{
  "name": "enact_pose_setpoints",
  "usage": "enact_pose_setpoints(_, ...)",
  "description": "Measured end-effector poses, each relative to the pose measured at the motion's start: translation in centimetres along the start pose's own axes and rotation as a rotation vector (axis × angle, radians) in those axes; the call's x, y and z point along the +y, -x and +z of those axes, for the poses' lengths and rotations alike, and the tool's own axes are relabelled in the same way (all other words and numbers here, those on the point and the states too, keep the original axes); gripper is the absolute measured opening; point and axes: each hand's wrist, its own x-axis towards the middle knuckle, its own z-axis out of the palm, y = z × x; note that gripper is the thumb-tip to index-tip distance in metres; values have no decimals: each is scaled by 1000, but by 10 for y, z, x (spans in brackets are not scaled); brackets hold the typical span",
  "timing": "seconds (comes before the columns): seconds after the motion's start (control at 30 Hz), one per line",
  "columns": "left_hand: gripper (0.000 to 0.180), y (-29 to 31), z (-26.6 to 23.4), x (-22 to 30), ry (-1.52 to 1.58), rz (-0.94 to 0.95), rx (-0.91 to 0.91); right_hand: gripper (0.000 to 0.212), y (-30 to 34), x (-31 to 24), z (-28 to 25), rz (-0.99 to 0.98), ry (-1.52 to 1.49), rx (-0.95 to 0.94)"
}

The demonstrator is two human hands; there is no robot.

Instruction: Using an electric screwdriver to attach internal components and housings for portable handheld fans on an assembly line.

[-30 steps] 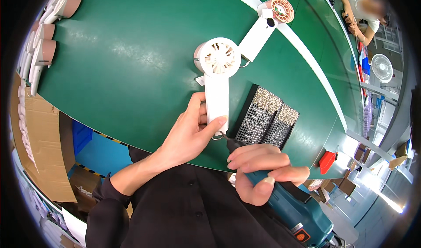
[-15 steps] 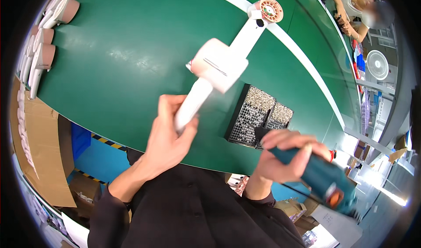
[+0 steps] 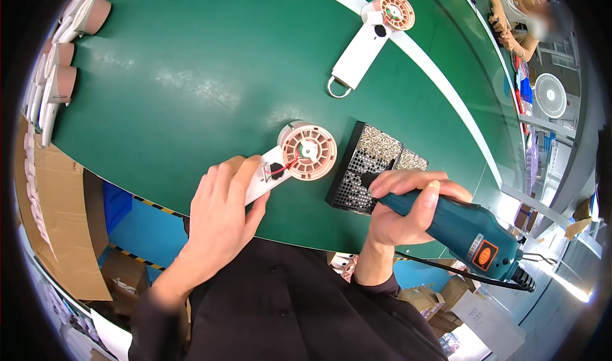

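Note:
My left hand (image 3: 220,217) grips the white handle of a handheld fan (image 3: 308,151) lying on the green table. Its round pink head faces up, showing a slotted ring, a pale hub and red wires. In my right hand (image 3: 408,211) is a teal corded electric screwdriver (image 3: 468,233), its dark tip over the near part of a black screw tray (image 3: 357,192). Small screws fill the far part of the tray, and perforated plates with holes cover its near part. Beyond the tray lies a second white-and-pink handheld fan (image 3: 363,55), with a loop at its handle end.
Several pink-and-white fan bodies (image 3: 62,83) line the table's left edge. A white curved strip (image 3: 446,93) crosses the green table (image 3: 191,36). Cardboard boxes (image 3: 64,214) stand at the lower left. Another person (image 3: 510,16) works at the far right, near a standing fan (image 3: 550,95).
The fan in my left hand has come down nearer to me and turned so its slotted face shows upward. The far fan is now uncovered. The screwdriver's rear end has swung up slightly.

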Motion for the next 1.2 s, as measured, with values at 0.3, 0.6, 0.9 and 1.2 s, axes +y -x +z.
enact_pose_setpoints(0.3,66,-12,-12,6,-83,71,-256,23,-1,2,3,-55,44,-20)
enact_pose_setpoints(0.6,66,-11,-13,6,-74,67,-257,23,0,3,3,-30,12,1)
enact_pose_setpoints(0.9,67,-12,-16,11,-27,36,-301,16,-3,-19,-1,-47,-46,18)
enact_pose_setpoints(1.2,65,-7,-15,12,8,105,-296,22,2,-56,23,-35,-165,-233)
